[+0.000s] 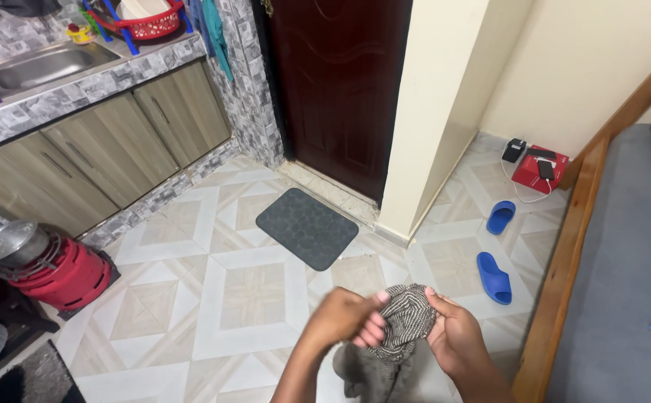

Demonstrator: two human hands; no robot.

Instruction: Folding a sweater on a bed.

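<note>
A grey striped knitted cloth (407, 317) is bunched between both of my hands at the bottom middle of the head view. My left hand (348, 317) grips its left side, fingers curled into the fabric. My right hand (456, 336) holds its right side with the thumb on top. Part of the cloth hangs down below my hands over the tiled floor (251, 298).
A dark doormat (307, 227) lies before the brown door (336, 89). Two blue slippers (494, 277) and a red box (540, 170) are near the bed (624, 269) at right. A red gas cooker with a pot (42, 265) stands left, below the sink counter (79, 86).
</note>
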